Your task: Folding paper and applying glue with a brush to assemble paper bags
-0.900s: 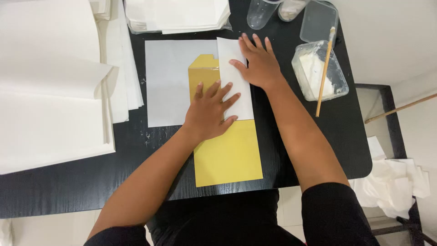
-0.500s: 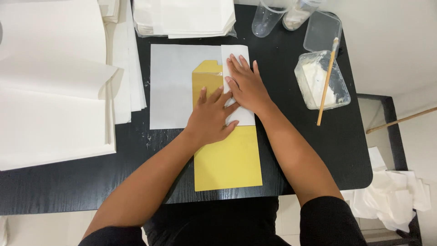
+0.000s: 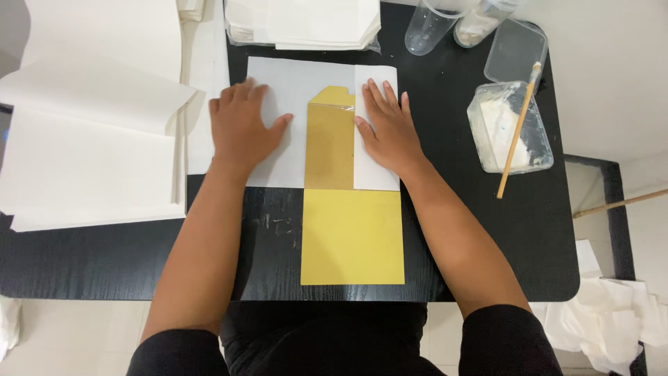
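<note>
Folding step: right hand (image 3: 390,132) is pressing flat, fingers spread, on the white sheet's (image 3: 292,90) flap over the yellow envelope (image 3: 351,237); left hand (image 3: 240,129), likewise flat, is steadying left of it; left flap probably needs folding next

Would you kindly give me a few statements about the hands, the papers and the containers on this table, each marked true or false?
1. The left hand lies flat on the white sheet. True.
2. The right hand holds the brush. False: it presses the folded white flap beside the gold strip; the brush rests across the plastic tub.
3. The yellow paper reaches out from under the white sheet toward the person. True.
4. The table is white. False: it is black.
5. The clear cup stands on the near edge of the table. False: it stands at the far edge, beyond the sheet.
</note>
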